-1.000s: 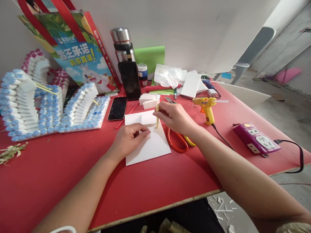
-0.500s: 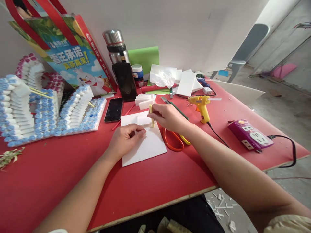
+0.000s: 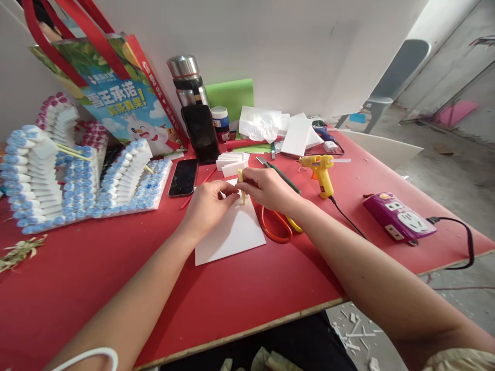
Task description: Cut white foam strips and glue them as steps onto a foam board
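Note:
A white rectangular board (image 3: 232, 239) lies flat on the red table under my hands. My right hand (image 3: 268, 188) pinches a short pale-yellow stick (image 3: 241, 178) between thumb and fingers, holding it upright over the board. My left hand (image 3: 211, 206) is beside the stick, palm down, fingers curled and thumb close to the index finger. Its fingertips reach the stick's side; whatever may be between them is hidden. Behind my hands stand several small white pieces (image 3: 231, 162). Scissors with an orange-red loop handle (image 3: 276, 238) lie by the board's right edge.
A yellow glue gun (image 3: 320, 170) and purple power strip (image 3: 400, 216) are on the right. Left are a blue-and-white model (image 3: 131, 180), a phone (image 3: 183, 178) and a printed bag (image 3: 116, 98). A thermos (image 3: 187, 77) stands behind an upright phone (image 3: 201, 134).
My left hand has moved up and right across the board, bringing its fingertips to the stick. My right hand still holds the stick upright. The view has shifted slightly.

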{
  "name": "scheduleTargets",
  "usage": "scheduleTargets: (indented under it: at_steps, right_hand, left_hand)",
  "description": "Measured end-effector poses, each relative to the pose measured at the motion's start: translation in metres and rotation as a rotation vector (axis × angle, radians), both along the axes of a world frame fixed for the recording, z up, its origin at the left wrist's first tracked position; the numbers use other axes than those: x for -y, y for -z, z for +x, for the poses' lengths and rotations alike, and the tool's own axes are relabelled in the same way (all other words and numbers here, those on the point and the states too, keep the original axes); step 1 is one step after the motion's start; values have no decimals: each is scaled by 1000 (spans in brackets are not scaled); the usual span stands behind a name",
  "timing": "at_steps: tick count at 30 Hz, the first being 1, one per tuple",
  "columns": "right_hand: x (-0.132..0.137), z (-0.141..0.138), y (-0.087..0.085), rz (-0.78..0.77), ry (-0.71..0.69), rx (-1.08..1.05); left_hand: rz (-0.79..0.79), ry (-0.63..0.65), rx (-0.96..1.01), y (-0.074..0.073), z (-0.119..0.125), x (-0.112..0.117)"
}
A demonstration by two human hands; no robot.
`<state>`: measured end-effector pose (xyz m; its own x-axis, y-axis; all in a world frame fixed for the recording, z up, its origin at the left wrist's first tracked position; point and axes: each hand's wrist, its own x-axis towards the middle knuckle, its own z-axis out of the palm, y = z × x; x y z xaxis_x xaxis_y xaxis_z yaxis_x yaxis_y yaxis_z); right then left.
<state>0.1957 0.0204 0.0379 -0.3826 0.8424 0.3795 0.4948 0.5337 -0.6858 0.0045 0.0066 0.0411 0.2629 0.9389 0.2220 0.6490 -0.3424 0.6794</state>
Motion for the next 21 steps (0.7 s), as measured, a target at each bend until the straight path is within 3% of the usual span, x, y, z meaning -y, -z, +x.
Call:
scheduleTargets:
  at_steps: [10, 21]
  right_hand:
    - [-1, -1, 0, -3, -1, 9]
    - [1, -2, -1, -7, 9, -9]
  left_hand:
    - [197, 43, -87, 14, 8, 8]
    - [301, 68, -227, 21, 8, 9]
